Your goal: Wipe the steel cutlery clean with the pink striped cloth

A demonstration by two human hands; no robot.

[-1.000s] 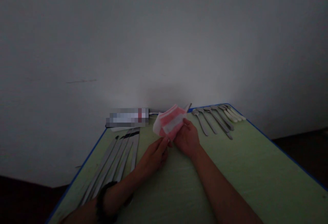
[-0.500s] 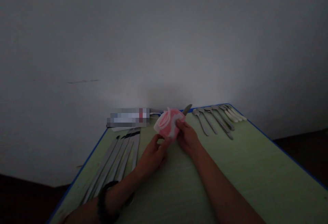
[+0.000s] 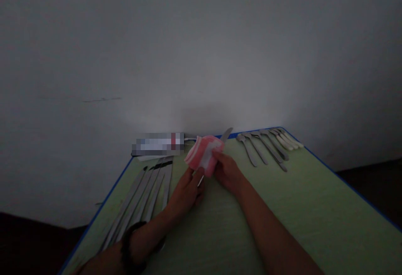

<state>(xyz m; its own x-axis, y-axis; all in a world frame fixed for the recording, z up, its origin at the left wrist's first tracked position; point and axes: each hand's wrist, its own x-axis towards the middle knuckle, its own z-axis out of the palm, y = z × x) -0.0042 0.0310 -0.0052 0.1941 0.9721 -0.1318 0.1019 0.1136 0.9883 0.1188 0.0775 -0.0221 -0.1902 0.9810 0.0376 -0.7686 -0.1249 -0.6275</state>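
My right hand (image 3: 228, 172) grips a folded pink and white cloth (image 3: 203, 156) wrapped round a table knife. The knife's blade tip (image 3: 227, 134) sticks out beyond the cloth toward the wall. My left hand (image 3: 187, 190) is closed on the knife's handle end, which shows pale just below the cloth. Both hands are held just above the green table (image 3: 282, 216), near its far middle.
A row of long metal knives (image 3: 147, 195) lies at the left of the table. Several spoons and forks (image 3: 266, 147), some with pale handles, lie at the far right. A flat blurred pack (image 3: 158, 144) rests against the wall. Blue edging runs round the table.
The cloth has slid down the blade toward my left hand, so more of the blade tip shows. The cloth went from spread flat to bunched round the knife.
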